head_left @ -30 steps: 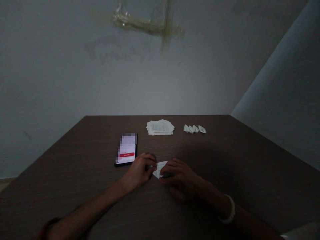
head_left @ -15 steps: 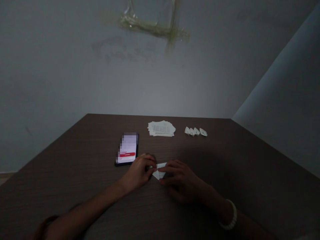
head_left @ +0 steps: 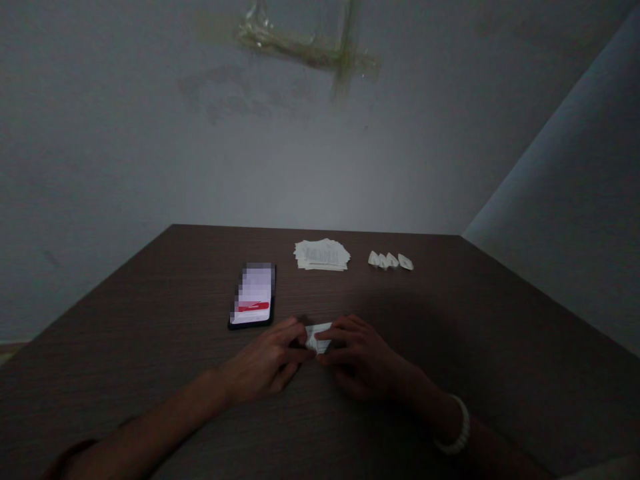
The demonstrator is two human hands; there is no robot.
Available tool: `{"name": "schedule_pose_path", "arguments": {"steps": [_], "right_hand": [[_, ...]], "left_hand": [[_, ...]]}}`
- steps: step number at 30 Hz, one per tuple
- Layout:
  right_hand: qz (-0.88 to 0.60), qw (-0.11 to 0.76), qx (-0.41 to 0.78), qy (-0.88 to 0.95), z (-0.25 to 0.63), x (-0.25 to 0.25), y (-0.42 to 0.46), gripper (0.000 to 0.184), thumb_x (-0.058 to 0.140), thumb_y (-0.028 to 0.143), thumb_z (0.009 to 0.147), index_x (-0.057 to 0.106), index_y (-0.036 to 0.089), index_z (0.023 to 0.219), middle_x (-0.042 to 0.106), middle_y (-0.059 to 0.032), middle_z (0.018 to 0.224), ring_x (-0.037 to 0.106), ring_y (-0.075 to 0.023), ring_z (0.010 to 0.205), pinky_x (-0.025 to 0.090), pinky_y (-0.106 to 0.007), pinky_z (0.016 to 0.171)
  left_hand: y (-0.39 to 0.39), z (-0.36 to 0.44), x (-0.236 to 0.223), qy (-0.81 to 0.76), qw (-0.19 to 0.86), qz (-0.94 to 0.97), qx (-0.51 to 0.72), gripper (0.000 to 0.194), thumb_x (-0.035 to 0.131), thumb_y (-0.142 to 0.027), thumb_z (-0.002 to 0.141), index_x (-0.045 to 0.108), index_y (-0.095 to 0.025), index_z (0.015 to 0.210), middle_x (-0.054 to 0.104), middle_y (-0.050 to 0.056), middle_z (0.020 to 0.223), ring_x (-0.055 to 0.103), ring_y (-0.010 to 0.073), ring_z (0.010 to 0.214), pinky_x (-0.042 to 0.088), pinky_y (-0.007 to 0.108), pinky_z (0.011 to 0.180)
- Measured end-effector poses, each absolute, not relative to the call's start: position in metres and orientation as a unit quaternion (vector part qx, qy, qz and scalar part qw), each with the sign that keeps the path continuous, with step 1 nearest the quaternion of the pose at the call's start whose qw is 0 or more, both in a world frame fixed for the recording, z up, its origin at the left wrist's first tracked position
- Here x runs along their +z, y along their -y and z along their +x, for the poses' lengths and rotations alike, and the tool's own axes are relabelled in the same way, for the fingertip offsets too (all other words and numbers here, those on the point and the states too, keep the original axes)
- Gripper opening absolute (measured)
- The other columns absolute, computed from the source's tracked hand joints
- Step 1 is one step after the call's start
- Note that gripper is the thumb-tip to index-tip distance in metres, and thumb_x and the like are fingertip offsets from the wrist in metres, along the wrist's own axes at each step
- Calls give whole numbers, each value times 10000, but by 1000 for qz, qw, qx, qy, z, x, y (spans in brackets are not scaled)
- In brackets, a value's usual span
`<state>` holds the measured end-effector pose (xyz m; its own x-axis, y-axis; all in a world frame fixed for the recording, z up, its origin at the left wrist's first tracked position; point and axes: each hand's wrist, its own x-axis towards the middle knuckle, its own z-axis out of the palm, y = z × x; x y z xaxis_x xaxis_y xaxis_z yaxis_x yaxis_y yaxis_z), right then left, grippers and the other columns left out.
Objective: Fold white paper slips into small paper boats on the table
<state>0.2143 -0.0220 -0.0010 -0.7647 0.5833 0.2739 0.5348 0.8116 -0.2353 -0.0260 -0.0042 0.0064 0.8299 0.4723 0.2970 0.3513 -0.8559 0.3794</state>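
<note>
Left grip: my left hand (head_left: pixel 265 363) is closed on the folded paper (head_left: pixel 318 338), fingers pinching its left end.
Right grip: my right hand (head_left: pixel 363 357) is closed on its right end, a white bracelet (head_left: pixel 459 425) on my wrist.
Paper: between my hands, over the table (head_left: pixel 125 353).
Beside: a phone (head_left: pixel 254 293), left of my hands.
Far: a stack of printed paper (head_left: pixel 321 255), then four folded paper boats (head_left: pixel 391 261) to its right.

Left hand (head_left: pixel 263 362) and right hand (head_left: pixel 364 360) meet, palms down
</note>
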Motion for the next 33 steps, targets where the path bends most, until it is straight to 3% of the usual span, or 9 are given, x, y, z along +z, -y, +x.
{"name": "schedule_pose_path", "arguments": {"steps": [3,12,21,33], "right_hand": [[-295,170,70,938,215,-2,21,239,602,201,736,683,254,954,606,-21,1234,525,-233,1044,370,-402,892],[-300,172,79,935,214,-1,22,230,592,194,735,695,247,934,613,-34,1223,523,-239,1062,365,-410,903],[-304,184,88,931,214,-2,23,199,595,195,747,688,241,917,611,-19,1219,526,-225,1058,372,-397,900],[-275,233,78,930,216,-7,24,231,569,180,767,664,213,974,614,-56,1143,546,-212,981,408,-378,866]], "left_hand": [[3,-25,6,-217,146,948,181,351,480,-58,813,684,-234,1038,535,72,946,503,222,928,448,335,806],[0,-22,-3,-293,85,936,175,210,520,-85,766,702,-190,770,544,62,796,486,230,836,409,334,715],[-9,-32,-10,-333,27,920,207,227,488,-89,773,690,-157,694,552,66,665,483,231,758,416,349,693],[-7,-33,-13,-315,-1,931,185,194,473,-107,818,619,-142,694,574,87,762,494,237,821,442,376,752]]}}
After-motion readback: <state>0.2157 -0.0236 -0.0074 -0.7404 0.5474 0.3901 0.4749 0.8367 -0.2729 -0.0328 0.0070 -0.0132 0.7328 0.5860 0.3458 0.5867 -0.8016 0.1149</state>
